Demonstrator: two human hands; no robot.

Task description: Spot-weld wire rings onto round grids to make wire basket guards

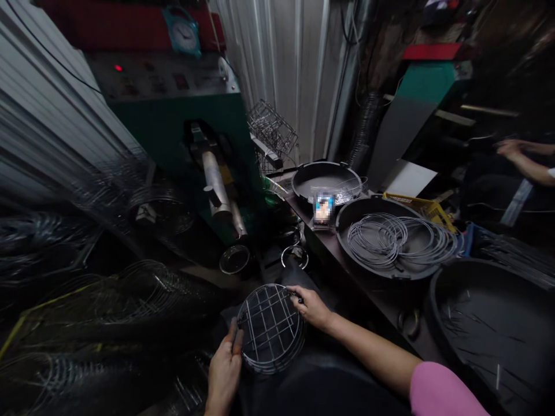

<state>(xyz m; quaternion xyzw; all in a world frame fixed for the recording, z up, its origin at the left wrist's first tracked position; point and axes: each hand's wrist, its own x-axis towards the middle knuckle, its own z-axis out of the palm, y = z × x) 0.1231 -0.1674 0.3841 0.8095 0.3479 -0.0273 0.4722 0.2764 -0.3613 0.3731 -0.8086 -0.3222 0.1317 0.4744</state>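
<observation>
A round wire rack (pixel 272 326) with crossed bars lies over my lap, and several wire rings seem stacked beneath its rim. My left hand (pixel 225 367) grips its left edge, with orange-brown coverings on some of the fingers. At the upper right of the rim, my right hand (pixel 312 307) is closed with thumb and fingers pinching the wire. A small dark spot shows by the right fingertips, too small to name. Beyond the rack, a metal ring (pixel 295 257) sits near my knee.
A green machine (pixel 173 133) with a metal arm stands ahead on the left. To the right are black pans, one holding wire rings (pixel 390 237), and a phone (pixel 324 209). Wire bundles (pixel 147 289) lie at left. Another person's hand (pixel 511 149) shows far right.
</observation>
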